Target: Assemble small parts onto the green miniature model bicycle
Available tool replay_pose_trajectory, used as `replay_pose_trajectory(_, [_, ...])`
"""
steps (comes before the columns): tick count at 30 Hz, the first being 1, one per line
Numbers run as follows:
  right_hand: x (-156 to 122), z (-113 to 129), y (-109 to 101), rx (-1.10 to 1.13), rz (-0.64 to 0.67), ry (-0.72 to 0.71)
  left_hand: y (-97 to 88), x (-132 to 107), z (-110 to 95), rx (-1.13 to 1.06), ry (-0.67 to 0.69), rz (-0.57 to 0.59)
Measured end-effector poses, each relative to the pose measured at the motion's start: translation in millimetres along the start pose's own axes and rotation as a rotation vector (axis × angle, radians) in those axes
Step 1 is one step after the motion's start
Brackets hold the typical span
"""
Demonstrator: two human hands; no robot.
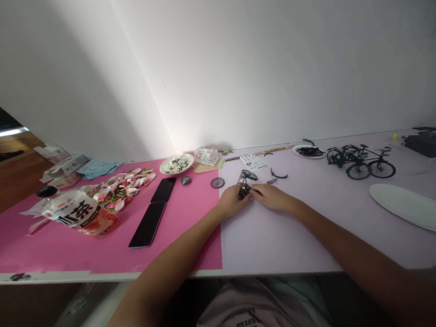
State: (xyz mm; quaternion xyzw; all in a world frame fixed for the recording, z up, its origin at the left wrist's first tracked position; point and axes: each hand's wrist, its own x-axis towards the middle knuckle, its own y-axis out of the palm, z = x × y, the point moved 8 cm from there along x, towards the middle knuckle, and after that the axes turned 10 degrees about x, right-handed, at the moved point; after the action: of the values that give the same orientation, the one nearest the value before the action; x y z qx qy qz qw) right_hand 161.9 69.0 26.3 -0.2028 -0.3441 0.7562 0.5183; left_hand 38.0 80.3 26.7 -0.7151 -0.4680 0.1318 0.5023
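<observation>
Holding model bicycle at desk: your left grip clasping it, right grip pinching it; loose wheel near.

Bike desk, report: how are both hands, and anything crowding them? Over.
Left hand holding small model bike. Right hand against it, grip unclear. Loose wheel and curved black strip nearby, both apart from hands.

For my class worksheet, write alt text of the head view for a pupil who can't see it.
A person's left hand and right hand hold a dark, wheeled model bicycle piece over a pink and lilac tabletop. A loose wheel lies beyond the left hand; model bicycles stand at right, a drink bottle at left.
</observation>
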Motion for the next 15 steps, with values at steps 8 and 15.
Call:
replay_pose_trajectory(8, [1.4,-2.0,0.0,0.008,-0.011,-0.007,-0.8,0.1,-0.9,0.001,-0.011,0.004])
replay_pose_trajectory(15, [0.7,-2.2,0.5,0.026,-0.007,-0.007,-0.8,-0.3,-0.4,-0.009,0.005,-0.011])
